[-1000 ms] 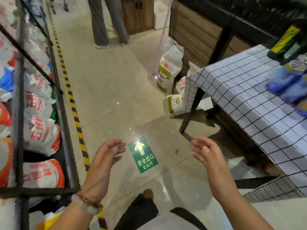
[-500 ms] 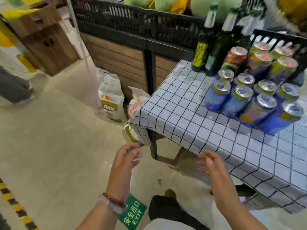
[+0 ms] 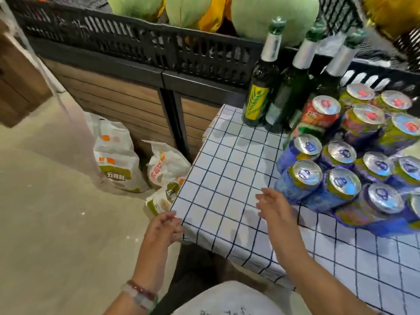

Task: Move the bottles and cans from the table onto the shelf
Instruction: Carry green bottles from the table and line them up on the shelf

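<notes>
A table with a white checked cloth (image 3: 229,178) fills the right side. Several blue and yellow cans (image 3: 318,180) stand packed on it, with a red can (image 3: 320,114) and several green-purple cans (image 3: 366,117) behind. Three dark green bottles (image 3: 261,92) with silver necks stand at the table's far edge. My right hand (image 3: 272,205) hovers over the cloth, fingers apart and empty, just left of the nearest blue can. Beside the table's near-left corner my left hand (image 3: 163,228) is loosely curled and holds nothing. No shelf is in sight.
Black plastic crates (image 3: 145,44) holding green melons (image 3: 272,17) sit on a wooden stand behind the table. White sacks (image 3: 116,160) lie on the floor left of the table. Bare tiled floor (image 3: 45,223) stretches to the left.
The view has swung right, from the floor and a rack of sacks to the table. Both hands have come up to the table, the right one now over the cloth near the cans.
</notes>
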